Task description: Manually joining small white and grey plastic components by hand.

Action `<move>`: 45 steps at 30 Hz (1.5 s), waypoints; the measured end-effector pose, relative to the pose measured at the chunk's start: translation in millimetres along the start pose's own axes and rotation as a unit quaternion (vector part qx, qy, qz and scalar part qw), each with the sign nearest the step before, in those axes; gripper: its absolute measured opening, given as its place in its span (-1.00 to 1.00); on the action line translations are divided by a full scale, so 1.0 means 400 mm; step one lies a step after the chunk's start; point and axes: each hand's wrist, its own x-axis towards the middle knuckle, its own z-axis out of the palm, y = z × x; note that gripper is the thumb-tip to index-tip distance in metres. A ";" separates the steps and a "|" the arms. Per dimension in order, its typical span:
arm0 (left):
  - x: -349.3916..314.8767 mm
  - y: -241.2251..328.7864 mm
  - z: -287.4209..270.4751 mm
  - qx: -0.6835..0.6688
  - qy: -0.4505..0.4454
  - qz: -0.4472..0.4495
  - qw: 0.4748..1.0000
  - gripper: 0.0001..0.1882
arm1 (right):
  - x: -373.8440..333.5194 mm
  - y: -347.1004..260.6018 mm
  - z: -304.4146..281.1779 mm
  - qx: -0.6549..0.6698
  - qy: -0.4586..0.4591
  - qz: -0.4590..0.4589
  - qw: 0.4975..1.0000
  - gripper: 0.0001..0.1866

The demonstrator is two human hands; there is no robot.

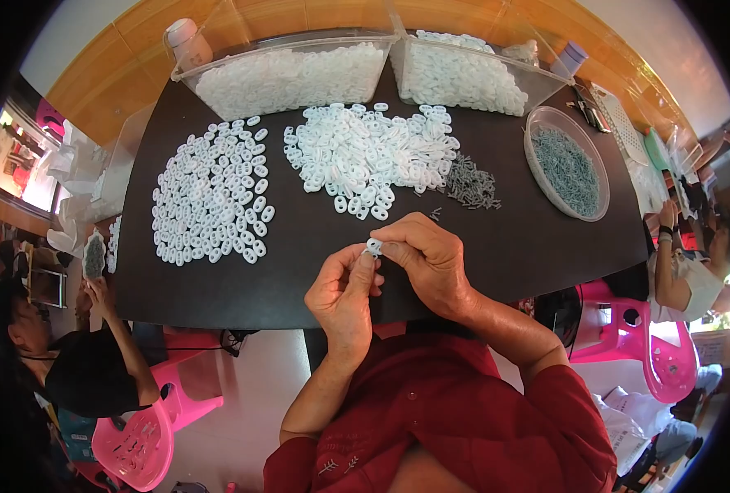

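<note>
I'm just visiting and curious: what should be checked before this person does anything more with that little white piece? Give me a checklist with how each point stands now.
1. White piece steady: looks ok, pinched between the fingertips of the left hand and right hand.
2. Screw inside it: cannot tell, fingers hide too much.
3. More pieces near: ok, the central white heap lies just beyond the hands.
4. Grey screw heap near: ok, right beside the white heap.
5. Screws all gathered: not ok, a few stray screws lie apart.
6. Left-hand batch of white pieces separate: ok, bare tabletop shows between.
</note>
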 end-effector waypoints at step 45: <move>0.010 0.012 0.005 -0.017 -0.043 0.016 0.999 -0.77 | -0.004 0.003 -0.005 -0.110 0.015 -0.179 0.978 -0.67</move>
